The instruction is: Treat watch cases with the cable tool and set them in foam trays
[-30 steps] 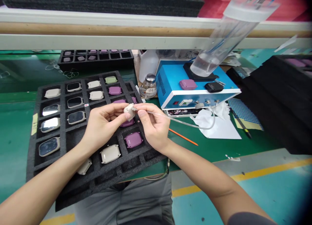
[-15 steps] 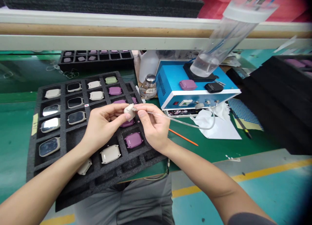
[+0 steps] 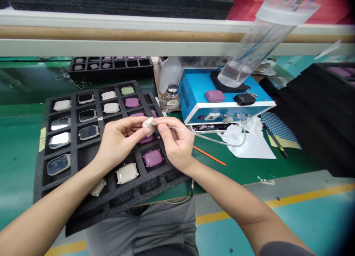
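A beige watch case (image 3: 148,126) is pinched in the fingers of my left hand (image 3: 118,140), tilted above the foam tray. My right hand (image 3: 177,143) grips the end of a clear thin tube (image 3: 205,137) and holds its tip against the right side of the case. Whether the tip enters the case cannot be made out. The tube curves over to the front of a blue box (image 3: 222,112). Below my hands, the black foam tray (image 3: 74,149) holds beige, purple and green watch cases, among them a purple case (image 3: 153,158) and a beige case (image 3: 127,173).
A clear cylinder of liquid (image 3: 241,69), a purple case (image 3: 215,96) and a black case (image 3: 244,99) sit on the box. Left of it stands a glass bottle (image 3: 170,99). An orange stick (image 3: 210,155) and white paper (image 3: 249,147) lie right. A shelf edge (image 3: 138,47) crosses above.
The whole view has shifted slightly, so the tray and box appear a little farther right. Both hands keep the same hold, with the tube tip still at the case.
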Demonstrator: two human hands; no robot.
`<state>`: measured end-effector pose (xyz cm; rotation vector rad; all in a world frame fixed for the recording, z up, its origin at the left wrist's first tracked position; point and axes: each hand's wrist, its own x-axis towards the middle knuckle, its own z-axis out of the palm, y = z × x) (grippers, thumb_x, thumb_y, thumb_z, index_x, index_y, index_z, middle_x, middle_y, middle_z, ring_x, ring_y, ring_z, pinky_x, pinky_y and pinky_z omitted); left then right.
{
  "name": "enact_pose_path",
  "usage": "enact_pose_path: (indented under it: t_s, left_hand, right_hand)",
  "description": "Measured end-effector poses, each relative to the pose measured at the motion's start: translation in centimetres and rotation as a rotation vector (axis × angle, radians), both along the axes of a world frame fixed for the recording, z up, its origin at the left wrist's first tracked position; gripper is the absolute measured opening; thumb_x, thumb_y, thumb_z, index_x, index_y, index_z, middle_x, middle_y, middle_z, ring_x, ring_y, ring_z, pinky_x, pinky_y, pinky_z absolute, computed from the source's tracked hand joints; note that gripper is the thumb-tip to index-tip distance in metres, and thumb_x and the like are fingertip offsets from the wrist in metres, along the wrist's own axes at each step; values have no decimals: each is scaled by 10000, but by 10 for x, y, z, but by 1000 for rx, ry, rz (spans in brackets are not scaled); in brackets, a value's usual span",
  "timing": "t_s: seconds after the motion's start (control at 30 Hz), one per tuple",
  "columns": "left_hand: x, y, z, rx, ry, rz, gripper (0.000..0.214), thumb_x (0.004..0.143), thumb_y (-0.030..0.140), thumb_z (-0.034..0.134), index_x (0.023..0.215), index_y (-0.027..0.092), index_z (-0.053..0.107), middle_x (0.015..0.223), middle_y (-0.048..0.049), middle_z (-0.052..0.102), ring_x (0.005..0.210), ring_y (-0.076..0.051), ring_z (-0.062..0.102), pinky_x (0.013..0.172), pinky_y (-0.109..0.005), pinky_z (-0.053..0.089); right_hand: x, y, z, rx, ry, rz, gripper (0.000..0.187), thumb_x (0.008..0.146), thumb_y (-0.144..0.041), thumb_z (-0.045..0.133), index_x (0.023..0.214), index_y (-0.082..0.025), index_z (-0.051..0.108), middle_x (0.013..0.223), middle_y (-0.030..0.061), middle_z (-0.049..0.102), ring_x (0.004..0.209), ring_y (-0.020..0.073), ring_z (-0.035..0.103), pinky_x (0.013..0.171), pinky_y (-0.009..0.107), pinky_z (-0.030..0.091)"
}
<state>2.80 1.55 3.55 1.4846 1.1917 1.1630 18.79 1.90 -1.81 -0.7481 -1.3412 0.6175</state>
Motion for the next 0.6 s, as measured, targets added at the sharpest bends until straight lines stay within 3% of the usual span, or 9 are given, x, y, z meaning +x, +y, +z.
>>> enact_pose_path:
  t_s: [0.13,0.23,0.37,0.43,0.5,0.6]
  left_hand:
    - [-4,1,8,153,131,5,287,837,283,782,1085,139,795,1038,-96,806,921,-226,755,841,-310,596]
    - [-31,-5,36,258,330,42,261,893,204,663,1123,155,775,1081,-78,789,978,-219,728,884,-312,551]
    - [-81,-32,71,116,810,-109,252,919,226,587,1082,197,776,1067,-52,781,977,-231,708,878,-327,511]
    - [-100,-46,72,-11,977,-238,295,941,241,528,1109,204,767,1117,-48,779,1009,-234,707,881,-327,508]
    - [-112,-53,65,-87,1021,-294,342,950,256,500,1182,196,744,1198,-56,766,1065,-234,704,909,-330,514]
    - [-119,-50,53,-23,996,-108,393,921,273,547,1262,173,714,1252,-85,749,1109,-241,699,964,-352,520]
  right_hand:
    - [2,-7,-3,-14,16,0,129,981,-294,633,999,-233,745,1006,54,771,963,194,747,867,366,647]
    - [1,-12,-8,-55,45,-46,148,972,-343,650,1000,-230,743,992,56,764,953,211,748,869,405,656]
    - [-1,-15,-11,-97,38,-47,185,961,-383,661,1000,-223,745,986,51,756,921,203,750,823,392,670]
    - [-1,-16,-11,-109,28,-37,201,961,-391,658,1007,-216,746,991,49,755,899,193,752,807,380,674]
    - [-1,-17,-10,-113,27,-36,211,959,-394,660,1005,-209,749,982,48,756,882,187,752,799,372,676]
    - [-1,-17,-9,-117,50,-38,227,954,-410,664,1000,-204,750,969,45,752,884,182,752,782,355,676]
